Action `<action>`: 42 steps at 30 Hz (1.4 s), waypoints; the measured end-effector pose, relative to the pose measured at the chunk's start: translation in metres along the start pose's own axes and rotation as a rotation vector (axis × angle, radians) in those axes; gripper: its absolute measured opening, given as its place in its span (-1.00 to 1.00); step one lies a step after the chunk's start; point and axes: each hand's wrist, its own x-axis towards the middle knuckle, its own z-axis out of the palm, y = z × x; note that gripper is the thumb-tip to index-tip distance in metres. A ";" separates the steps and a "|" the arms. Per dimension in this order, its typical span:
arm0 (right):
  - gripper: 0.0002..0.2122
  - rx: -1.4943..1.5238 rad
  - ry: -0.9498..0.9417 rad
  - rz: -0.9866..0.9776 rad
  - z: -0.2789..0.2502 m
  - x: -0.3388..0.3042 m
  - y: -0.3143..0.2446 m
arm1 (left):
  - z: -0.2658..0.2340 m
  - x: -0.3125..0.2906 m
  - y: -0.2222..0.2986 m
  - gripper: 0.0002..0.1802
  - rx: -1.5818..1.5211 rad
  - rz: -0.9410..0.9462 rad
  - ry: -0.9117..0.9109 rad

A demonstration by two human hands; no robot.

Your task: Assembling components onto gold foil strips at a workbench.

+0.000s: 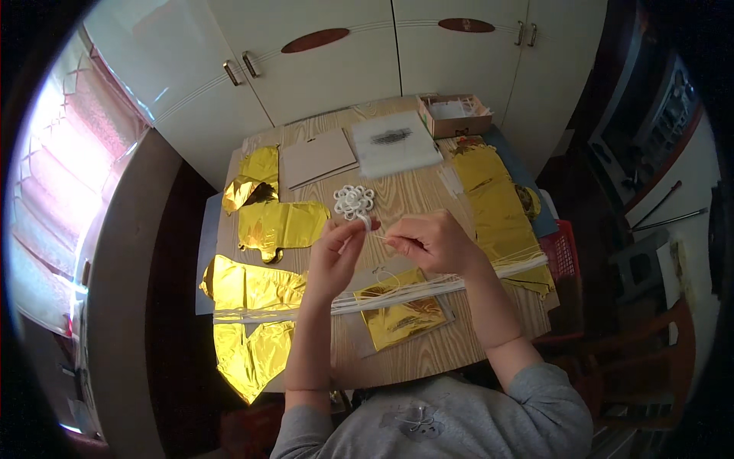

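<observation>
White looped flower (354, 202), stem (366, 222) toward chest (459, 413), left grip (339, 251) pinching it, right grip (433, 239) pinching strand (379, 236)

Well back from the bare fingers (409, 228) is a grey T-shirt (489, 422) with short sleeves (547, 386) and a darker, pale-lined chest patch (409, 423).

Shows white in the looped flower (354, 200) and along the cord bundle (417, 291). Gleams yellow-gold on the foil pieces (284, 226). Runs in brown wood grain across the tan table (409, 187). Smudges black over the whitish sheet (401, 162). Turns cream on the cabinet doors (336, 80), reddish brown on their ovals (315, 40), red on the basket (566, 252).
</observation>
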 end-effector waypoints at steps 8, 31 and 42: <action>-0.96 0.095 0.160 -0.044 0.008 0.004 0.010 | 0.000 -0.003 0.016 -0.85 0.140 0.181 -0.172; -0.93 0.237 0.131 -0.102 0.004 0.002 0.014 | 0.001 -0.004 0.008 -0.92 -0.106 0.079 -0.188; -0.88 0.405 0.032 -0.044 0.022 0.002 0.019 | -0.003 -0.005 0.014 -0.92 -0.140 0.117 -0.227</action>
